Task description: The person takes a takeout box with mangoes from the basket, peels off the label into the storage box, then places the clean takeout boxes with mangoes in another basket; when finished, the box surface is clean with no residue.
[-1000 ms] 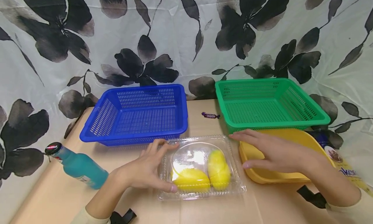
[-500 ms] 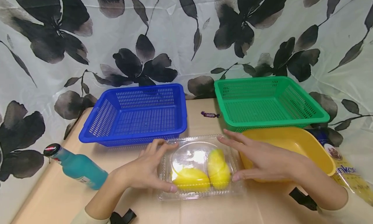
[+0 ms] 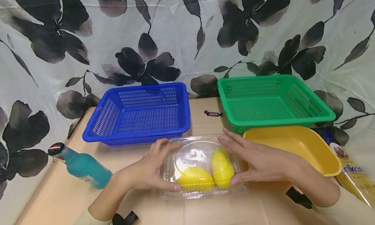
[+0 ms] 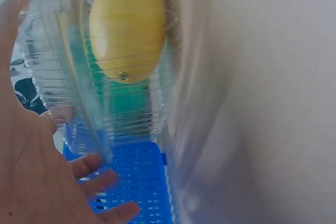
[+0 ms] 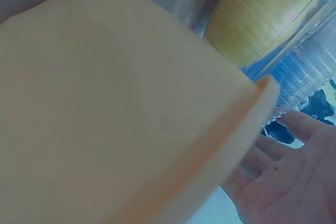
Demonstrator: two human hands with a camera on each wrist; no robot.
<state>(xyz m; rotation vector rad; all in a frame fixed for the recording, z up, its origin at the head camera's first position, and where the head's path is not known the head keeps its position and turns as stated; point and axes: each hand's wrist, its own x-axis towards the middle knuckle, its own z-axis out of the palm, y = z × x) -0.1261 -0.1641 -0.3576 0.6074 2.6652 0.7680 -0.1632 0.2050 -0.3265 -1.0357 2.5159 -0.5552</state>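
A clear plastic clamshell box lies on the table in front of me, its lid down. Through the lid show two yellow mangoes, one lying crosswise and one lengthwise. My left hand spreads along the box's left side, thumb near the front corner. On the other side my right hand reaches over the right edge, fingers extended and apart. In the left wrist view a mango sits behind the ribbed box wall, beside my spread fingers. In the right wrist view a yellow tub hides part of the box.
Behind the box stand a blue basket and a green basket, with a small wrapped candy between them. A yellow tub sits under my right forearm. A teal bottle lies left; a yellow packet lies right.
My right hand has moved left from the tub's edge onto the right side of the box. My left hand stays at the left side.
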